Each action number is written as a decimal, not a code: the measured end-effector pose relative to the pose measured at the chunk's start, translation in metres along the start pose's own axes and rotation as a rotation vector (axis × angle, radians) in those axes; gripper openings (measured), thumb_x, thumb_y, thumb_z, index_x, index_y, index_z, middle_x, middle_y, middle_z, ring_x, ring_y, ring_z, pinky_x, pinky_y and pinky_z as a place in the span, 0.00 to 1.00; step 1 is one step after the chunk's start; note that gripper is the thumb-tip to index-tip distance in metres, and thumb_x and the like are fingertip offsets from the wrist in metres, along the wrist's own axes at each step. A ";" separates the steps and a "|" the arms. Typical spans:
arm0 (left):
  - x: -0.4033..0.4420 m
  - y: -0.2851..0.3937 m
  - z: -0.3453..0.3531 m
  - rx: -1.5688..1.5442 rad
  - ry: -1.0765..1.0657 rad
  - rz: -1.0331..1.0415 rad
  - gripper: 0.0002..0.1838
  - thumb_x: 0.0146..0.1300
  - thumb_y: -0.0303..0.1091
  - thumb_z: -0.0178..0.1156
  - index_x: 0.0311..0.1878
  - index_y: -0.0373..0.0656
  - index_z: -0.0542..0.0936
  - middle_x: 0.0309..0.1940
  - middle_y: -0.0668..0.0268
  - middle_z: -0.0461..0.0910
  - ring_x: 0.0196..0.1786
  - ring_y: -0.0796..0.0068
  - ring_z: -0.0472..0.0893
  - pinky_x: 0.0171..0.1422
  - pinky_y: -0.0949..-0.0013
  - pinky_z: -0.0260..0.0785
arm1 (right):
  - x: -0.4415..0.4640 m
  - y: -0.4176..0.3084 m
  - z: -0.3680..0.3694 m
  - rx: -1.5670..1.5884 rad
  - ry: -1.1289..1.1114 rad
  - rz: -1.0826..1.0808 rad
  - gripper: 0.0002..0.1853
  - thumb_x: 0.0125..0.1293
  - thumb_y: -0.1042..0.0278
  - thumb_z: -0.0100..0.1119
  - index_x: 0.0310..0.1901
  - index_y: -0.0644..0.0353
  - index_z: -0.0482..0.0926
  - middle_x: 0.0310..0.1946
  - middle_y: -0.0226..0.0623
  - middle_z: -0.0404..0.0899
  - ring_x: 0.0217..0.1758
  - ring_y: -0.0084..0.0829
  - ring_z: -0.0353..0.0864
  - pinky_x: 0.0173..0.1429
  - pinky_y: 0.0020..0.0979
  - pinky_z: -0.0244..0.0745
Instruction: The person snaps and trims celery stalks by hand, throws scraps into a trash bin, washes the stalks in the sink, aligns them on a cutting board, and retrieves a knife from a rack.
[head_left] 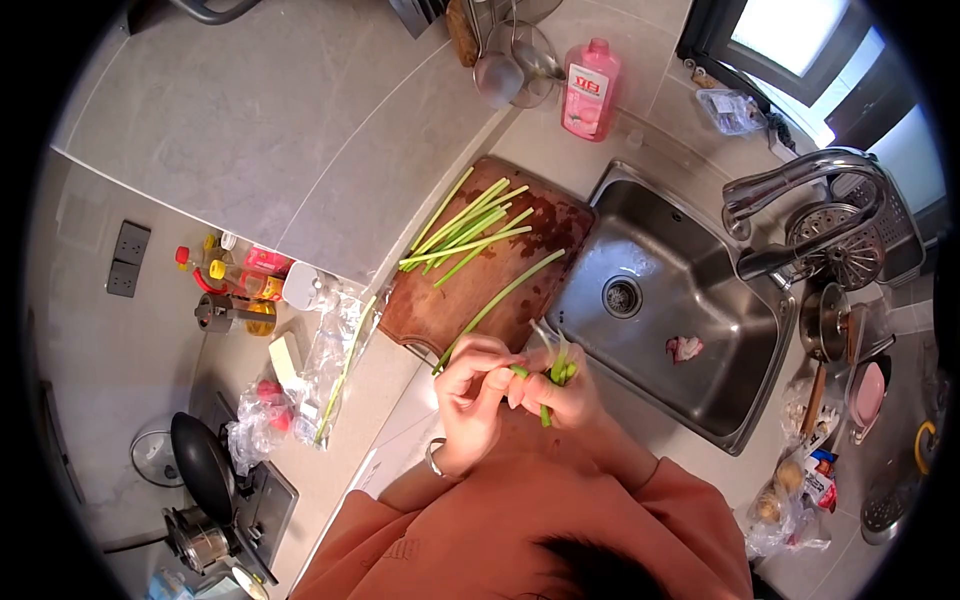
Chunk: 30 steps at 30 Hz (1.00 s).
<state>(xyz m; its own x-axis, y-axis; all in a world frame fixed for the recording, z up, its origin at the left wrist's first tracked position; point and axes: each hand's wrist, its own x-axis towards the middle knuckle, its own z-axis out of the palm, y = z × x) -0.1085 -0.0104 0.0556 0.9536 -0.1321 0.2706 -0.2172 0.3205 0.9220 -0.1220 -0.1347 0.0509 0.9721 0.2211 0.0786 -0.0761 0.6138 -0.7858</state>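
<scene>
Close to my chest, my right hand [572, 392] is closed around several short green pieces [562, 372] of what look like garlic scapes. My left hand [474, 388], with a bracelet at the wrist, pinches a short green stalk end [518, 370] just beside it. The fingertips of both hands nearly meet. Beyond them lies a wooden cutting board [410, 315], wet in patches, carrying a loose bunch of long garlic scapes [465, 228]. One separate long scape [505, 292] runs across the board toward my left hand; whether the hand touches it is unclear.
Right of the board is a steel sink [640, 250] with a small reddish-white scrap [685, 348] and a tall faucet [800, 190]. A pink detergent bottle [590, 92] stands behind. At left are plastic wrap [335, 370], bottles [230, 275] and a black wok [203, 465] by the stove.
</scene>
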 end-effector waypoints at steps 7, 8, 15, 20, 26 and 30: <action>-0.005 0.005 -0.002 -0.087 -0.006 -0.005 0.05 0.59 0.26 0.57 0.34 0.33 0.77 0.34 0.61 0.72 0.37 0.75 0.71 0.42 0.75 0.63 | -0.007 -0.003 0.018 0.015 0.065 0.061 0.12 0.61 0.66 0.57 0.25 0.65 0.78 0.14 0.27 0.70 0.16 0.15 0.64 0.20 0.19 0.55; -0.005 0.006 -0.002 -0.101 -0.003 -0.015 0.05 0.59 0.26 0.57 0.34 0.33 0.77 0.34 0.61 0.71 0.37 0.75 0.71 0.42 0.75 0.64 | -0.008 -0.003 0.020 0.015 0.086 0.068 0.12 0.61 0.66 0.57 0.25 0.65 0.78 0.14 0.26 0.70 0.15 0.15 0.63 0.19 0.19 0.55; -0.007 0.009 -0.001 -0.114 0.014 -0.013 0.05 0.60 0.25 0.55 0.33 0.33 0.77 0.34 0.61 0.71 0.37 0.76 0.70 0.42 0.75 0.64 | -0.007 -0.002 0.026 0.051 0.119 0.084 0.14 0.62 0.67 0.55 0.23 0.67 0.76 0.11 0.24 0.65 0.12 0.13 0.58 0.18 0.19 0.50; -0.007 0.011 -0.001 -0.068 0.003 0.033 0.05 0.60 0.26 0.55 0.33 0.33 0.76 0.34 0.61 0.71 0.37 0.75 0.70 0.42 0.75 0.64 | -0.008 -0.003 0.031 0.082 0.128 0.078 0.14 0.63 0.67 0.54 0.23 0.67 0.77 0.11 0.25 0.65 0.12 0.13 0.59 0.18 0.19 0.51; -0.005 0.014 0.001 -0.008 0.023 0.054 0.05 0.60 0.26 0.55 0.33 0.33 0.77 0.33 0.62 0.72 0.36 0.74 0.70 0.41 0.74 0.64 | -0.007 -0.004 0.029 0.072 0.079 0.056 0.14 0.62 0.68 0.55 0.22 0.68 0.77 0.11 0.26 0.66 0.12 0.14 0.59 0.17 0.19 0.51; -0.004 0.015 0.000 0.052 0.002 0.099 0.04 0.59 0.26 0.56 0.33 0.35 0.77 0.31 0.63 0.73 0.35 0.72 0.70 0.41 0.72 0.64 | -0.008 -0.004 0.028 0.070 0.081 0.050 0.13 0.62 0.71 0.53 0.22 0.68 0.76 0.11 0.26 0.66 0.12 0.14 0.60 0.17 0.19 0.51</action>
<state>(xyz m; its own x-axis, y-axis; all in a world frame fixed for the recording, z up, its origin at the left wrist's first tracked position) -0.1158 -0.0054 0.0688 0.9274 -0.0998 0.3606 -0.3211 0.2825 0.9039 -0.1359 -0.1178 0.0709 0.9813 0.1920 -0.0116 -0.1372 0.6560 -0.7422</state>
